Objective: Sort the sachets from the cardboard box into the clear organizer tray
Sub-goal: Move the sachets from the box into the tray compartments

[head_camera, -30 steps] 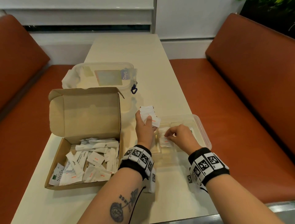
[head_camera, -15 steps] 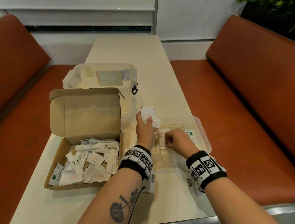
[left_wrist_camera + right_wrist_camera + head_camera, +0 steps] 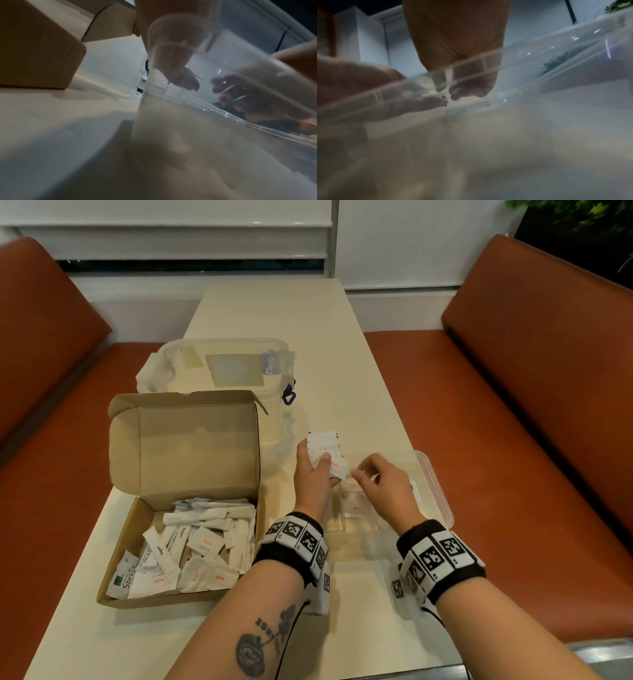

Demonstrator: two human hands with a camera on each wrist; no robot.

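Observation:
An open cardboard box (image 3: 161,599) on the left holds a heap of white sachets (image 3: 202,546), its lid standing up behind. Right of it sits the clear organizer tray (image 3: 435,491), with flat salt sachets (image 3: 356,503) in a near compartment. My left hand (image 3: 320,463) grips a small stack of salt sachets (image 3: 323,445) above the tray's left end. My right hand (image 3: 363,474) hovers over the tray, fingers bent and empty, tips just right of that stack. Through the tray wall (image 3: 171,108), the wrist views show both hands blurred.
A lidded clear plastic container (image 3: 222,364) stands behind the cardboard box. The narrow cream table (image 3: 274,313) runs away to a white wall. Orange benches (image 3: 513,440) flank it on both sides. The table's near edge lies under my forearms.
My right hand has risen from the tray compartment, leaving a sachet there, and moved left toward the stack. My left hand has held the stack nearly still.

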